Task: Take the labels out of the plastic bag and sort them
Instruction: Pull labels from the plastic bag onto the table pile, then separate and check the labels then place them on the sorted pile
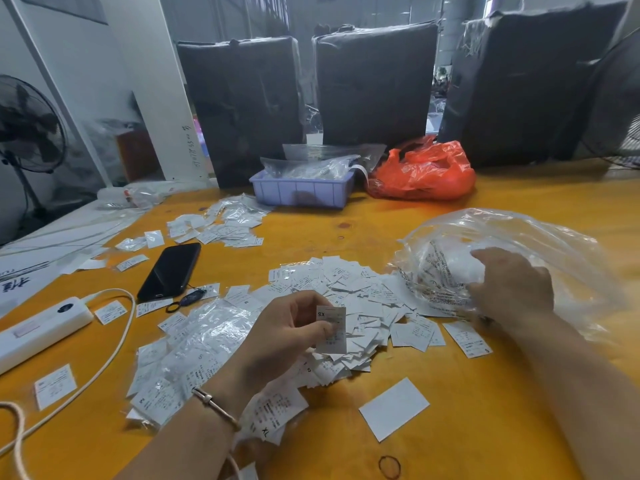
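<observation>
— So, start at the fingers: what is each hand doing?

— The left hand (291, 336) pinches a small stack of XS labels (331, 330) between thumb and fingertips, held upright above the loose label pile (349, 299). The right hand (512, 289) reaches into the mouth of the clear plastic bag (512, 258), fingers curled around the crumpled film and whatever labels lie inside; how many it has caught I cannot tell through the plastic.

— How should the step go, then?

— I'd judge it best to draw a small batch out rather than tip the bag, since the pile just left of the bag is already thick and unsorted. Keep the XS stack squared in the left pinch so the size mark stays readable.

— Where do sorted ones go?

— Groups seem to lie on the yellow table (450, 220): cellophane-wrapped labels (194, 344) left of the wrist, an XL bundle (273, 415) under the forearm, another scatter (221, 225) farther back. Match each new label to its letter before dropping.

— Anything in the way?

— The black phone (171, 270) and the white power strip (38, 332) sit to the left; stray labels lie around them, so keep new piles well apart from those.
</observation>
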Demonstrator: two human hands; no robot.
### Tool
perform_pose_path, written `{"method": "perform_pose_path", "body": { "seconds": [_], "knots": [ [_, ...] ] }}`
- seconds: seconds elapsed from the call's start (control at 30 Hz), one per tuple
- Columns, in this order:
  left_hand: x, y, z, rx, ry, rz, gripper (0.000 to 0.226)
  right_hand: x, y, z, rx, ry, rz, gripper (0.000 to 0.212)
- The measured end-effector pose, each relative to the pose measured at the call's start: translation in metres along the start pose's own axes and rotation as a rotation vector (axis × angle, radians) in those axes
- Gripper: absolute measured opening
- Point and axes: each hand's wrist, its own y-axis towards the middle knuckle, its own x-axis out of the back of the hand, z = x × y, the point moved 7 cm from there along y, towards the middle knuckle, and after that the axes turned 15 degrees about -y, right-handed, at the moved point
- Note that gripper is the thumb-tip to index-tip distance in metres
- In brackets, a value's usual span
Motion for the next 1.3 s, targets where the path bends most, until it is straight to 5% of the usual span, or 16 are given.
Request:
{"method": "perform_pose_path", "body": {
  "seconds": [0.13, 0.37, 0.63, 0.8, 0.93, 1.3],
  "knots": [
    [0.0, 0.0, -0.001, -0.005, 0.001, -0.002, 0.009, -0.004, 0.002, 0.002, -0.004, -0.032, -0.036, 0.015],
    [0.0, 0.0, 0.0, -0.002, 0.011, -0.002, 0.011, 0.006, -0.001, 0.003, -0.015, 0.106, -0.192, 0.011],
    [-0.001, 0.0, -0.001, 0.004, 0.013, 0.004, 0.009, 0.025, -0.011, -0.007, -0.142, 0.747, -0.375, 0.014],
    [-0.002, 0.0, -0.002, 0.015, 0.004, 0.021, 0.006, 0.011, -0.021, 0.026, -0.109, 1.398, 0.105, 0.008],
    [-0.004, -0.001, -0.004, 0.007, -0.05, 0.068, 0.015, 0.011, -0.042, 0.069, 0.095, 1.489, 0.462, 0.037],
    [-0.015, -0.005, -0.013, 0.026, -0.21, 0.209, 0.006, 0.037, -0.088, 0.116, 0.542, 1.492, 0.631, 0.042]
  ]
}}
